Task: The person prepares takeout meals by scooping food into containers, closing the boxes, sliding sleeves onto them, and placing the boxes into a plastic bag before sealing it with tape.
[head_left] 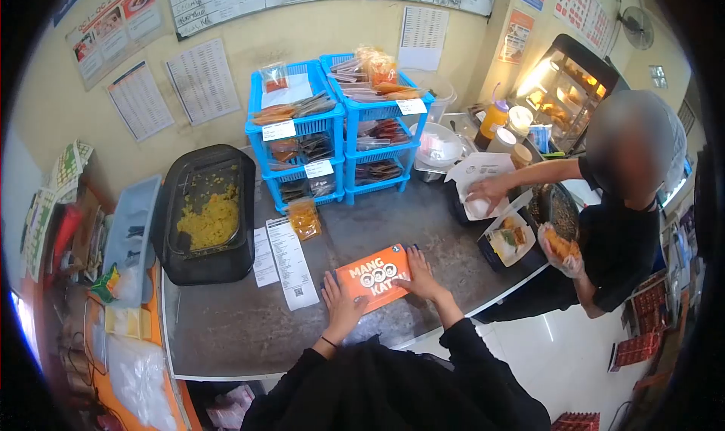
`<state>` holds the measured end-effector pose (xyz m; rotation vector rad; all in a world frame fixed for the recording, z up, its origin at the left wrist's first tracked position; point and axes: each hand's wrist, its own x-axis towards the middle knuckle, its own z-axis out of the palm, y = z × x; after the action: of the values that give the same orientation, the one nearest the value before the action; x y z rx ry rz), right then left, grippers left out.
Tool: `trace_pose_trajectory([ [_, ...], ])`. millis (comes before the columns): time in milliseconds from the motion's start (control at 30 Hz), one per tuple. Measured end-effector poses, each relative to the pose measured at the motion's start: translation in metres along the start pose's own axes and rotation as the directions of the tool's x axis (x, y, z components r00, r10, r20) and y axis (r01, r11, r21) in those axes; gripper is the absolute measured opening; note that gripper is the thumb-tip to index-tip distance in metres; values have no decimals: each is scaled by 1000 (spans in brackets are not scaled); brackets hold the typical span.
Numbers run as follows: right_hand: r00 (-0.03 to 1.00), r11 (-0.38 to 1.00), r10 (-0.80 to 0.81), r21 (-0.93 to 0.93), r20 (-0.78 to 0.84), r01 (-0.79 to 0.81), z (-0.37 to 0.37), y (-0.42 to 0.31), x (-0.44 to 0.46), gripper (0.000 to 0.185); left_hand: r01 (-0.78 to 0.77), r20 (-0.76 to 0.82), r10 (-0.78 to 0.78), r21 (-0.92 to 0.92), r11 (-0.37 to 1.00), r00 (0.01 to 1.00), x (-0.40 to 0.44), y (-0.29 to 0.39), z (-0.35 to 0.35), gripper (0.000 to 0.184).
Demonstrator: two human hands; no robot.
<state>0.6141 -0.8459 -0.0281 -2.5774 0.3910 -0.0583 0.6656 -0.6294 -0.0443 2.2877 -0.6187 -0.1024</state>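
An orange takeaway box (375, 281) with "MANG" and "KATSU"-like lettering, partly covered by fingers, lies closed on the dark table before me. My left hand (343, 308) grips its left side, fingers along the edge and thumb over the lid. On the opposite end, my right hand (425, 275) holds the box with its thumb on top and fingers by the far corner. To the left of it are a long printed receipt (292, 263), a shorter slip (264, 257) and a small bag of orange-brown sauce (303, 219).
Blue stacked baskets (294, 121) with sachets stand at the back. A black tray (204, 253) of yellow rice is left. At right, a co-worker (623, 227) reaches into a white-lined box (483, 176) and holds fried food (561, 246) beside an open filled box (507, 238).
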Motion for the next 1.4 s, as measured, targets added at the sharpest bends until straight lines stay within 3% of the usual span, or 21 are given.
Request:
trace_pose_trajectory([
  [33,1000,998,13,-68,-17,-15,8,8,1,97,35,40,-34,-19,999,999,0,-3,4,97],
  [133,992,859,-114,497,-54,126,28,34,15,100,16,-62,-32,-246,969,998,2,-20,24,95],
  [167,995,668,-97,742,24,47,30,37,19,98,38,-8,-46,-448,893,999,2,-24,27,93],
  [233,983,557,-110,828,148,-62,14,21,18,96,96,95,-35,-778,621,995,6,-28,27,90],
  [267,970,501,-123,857,210,-122,8,15,16,94,116,129,-23,-775,621,991,8,-28,22,88],
  [300,974,585,-91,803,205,-114,5,13,14,82,136,164,-12,-772,621,986,12,-25,13,85],
  [367,930,557,-8,774,366,-300,-22,3,13,76,212,255,-26,-736,644,967,21,-21,-10,71],
  [467,872,587,111,677,476,-444,-36,8,12,72,492,529,-97,-685,538,843,45,-16,-51,59],
  [500,844,597,150,633,515,-493,-51,1,13,73,565,568,-199,-593,573,798,46,13,-78,67],
  [600,805,579,194,597,561,-556,-64,-7,9,72,610,551,-290,-581,539,782,56,-14,-59,58],
  [700,803,638,218,542,555,-547,-59,-11,-3,68,483,529,-68,-706,518,846,46,-15,-44,50],
  [833,851,495,117,713,511,-496,-31,-5,-20,54,448,431,-141,-786,426,891,32,-20,-22,47],
  [933,912,292,63,866,405,-405,6,14,-25,53,442,418,-204,-620,648,886,28,-9,-23,51],
  [1033,984,291,124,944,126,-158,58,34,-26,57,334,299,-174,-655,678,938,15,-21,4,66],
  [1133,967,772,246,591,59,-233,15,-28,-47,59,52,-41,-66,-292,955,997,12,-56,34,74],
  [1167,985,779,170,612,0,-134,36,-3,-42,66,16,-110,-43,-234,972,993,10,-49,28,82],
  [1233,982,972,-121,185,-145,147,16,-14,-43,70,-280,-53,278,-46,959,959,10,-23,-10,82],
  [1267,945,959,-282,-60,-166,276,4,-20,-44,73,-425,-1,426,42,904,905,11,-16,-24,82],
  [1300,903,905,-420,26,-88,424,-5,-17,-43,74,-504,194,477,127,854,857,12,-15,-27,79],
  [1400,797,789,-546,-159,259,593,-13,-6,-40,67,-565,288,525,73,822,801,13,-20,-25,74],
])
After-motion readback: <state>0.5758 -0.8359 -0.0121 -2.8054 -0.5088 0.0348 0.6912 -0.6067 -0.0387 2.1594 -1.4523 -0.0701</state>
